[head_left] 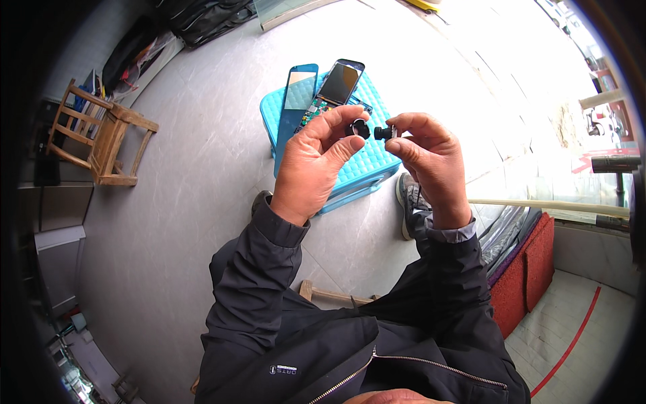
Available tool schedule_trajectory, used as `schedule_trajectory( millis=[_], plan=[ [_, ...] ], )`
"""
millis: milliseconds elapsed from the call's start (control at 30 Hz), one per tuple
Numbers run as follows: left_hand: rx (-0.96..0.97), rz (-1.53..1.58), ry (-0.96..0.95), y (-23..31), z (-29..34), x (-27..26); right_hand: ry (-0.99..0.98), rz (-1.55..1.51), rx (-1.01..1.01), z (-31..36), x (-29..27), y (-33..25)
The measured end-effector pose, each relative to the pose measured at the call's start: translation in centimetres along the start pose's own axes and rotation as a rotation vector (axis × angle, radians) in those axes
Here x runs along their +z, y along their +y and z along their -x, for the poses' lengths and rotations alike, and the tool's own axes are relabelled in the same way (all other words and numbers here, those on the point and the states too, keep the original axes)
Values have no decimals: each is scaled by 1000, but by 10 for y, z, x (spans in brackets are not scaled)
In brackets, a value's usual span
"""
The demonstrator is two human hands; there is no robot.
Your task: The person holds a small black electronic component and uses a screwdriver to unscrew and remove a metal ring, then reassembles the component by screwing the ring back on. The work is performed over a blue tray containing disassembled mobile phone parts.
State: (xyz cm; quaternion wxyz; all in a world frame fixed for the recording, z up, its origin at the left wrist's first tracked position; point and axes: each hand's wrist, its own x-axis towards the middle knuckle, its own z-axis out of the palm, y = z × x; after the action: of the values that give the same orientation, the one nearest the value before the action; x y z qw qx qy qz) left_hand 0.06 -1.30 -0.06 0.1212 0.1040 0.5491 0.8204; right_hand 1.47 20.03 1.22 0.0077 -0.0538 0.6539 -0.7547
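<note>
Above a light-blue plastic stool (369, 176), my left hand (311, 161) pinches a round black ring-shaped part (361, 128) between thumb and fingers. My right hand (436, 153) grips a small black lens module (383, 133), its narrow end pointing at the ring. A short gap separates the two parts. Behind my hands, an opened device with a dark screen (340, 82) lies on the stool, its green circuit board (315, 111) exposed and partly hidden by my left hand. Left of it rests a long blue panel (289, 122) with a pale glossy upper section.
A small wooden chair (108, 145) stands at the left on grey tile. My shoes flank the stool, the right shoe (408, 202) close beside it. Part of a wooden seat (330, 295) shows between my legs. Red mats (528, 276) lean at the right, near a pale pole (552, 206).
</note>
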Motion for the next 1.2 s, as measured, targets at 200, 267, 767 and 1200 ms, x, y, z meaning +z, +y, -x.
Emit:
schedule_trajectory(
  millis=[200, 267, 767, 1200],
  plan=[
    [51, -113, 1, -1, -1, 0, -1, 35, -24, 1, 2, -1],
    [52, -136, 13, -1, 1, 1, -9, 47, -45, 1, 2, -2],
    [79, -49, -41, -2, 0, 4, -10, 56, -152, 2, 3, -3],
    [46, -107, -66, -1, 2, 6, -74, 157, -252, 2, 7, 0]
  ],
)
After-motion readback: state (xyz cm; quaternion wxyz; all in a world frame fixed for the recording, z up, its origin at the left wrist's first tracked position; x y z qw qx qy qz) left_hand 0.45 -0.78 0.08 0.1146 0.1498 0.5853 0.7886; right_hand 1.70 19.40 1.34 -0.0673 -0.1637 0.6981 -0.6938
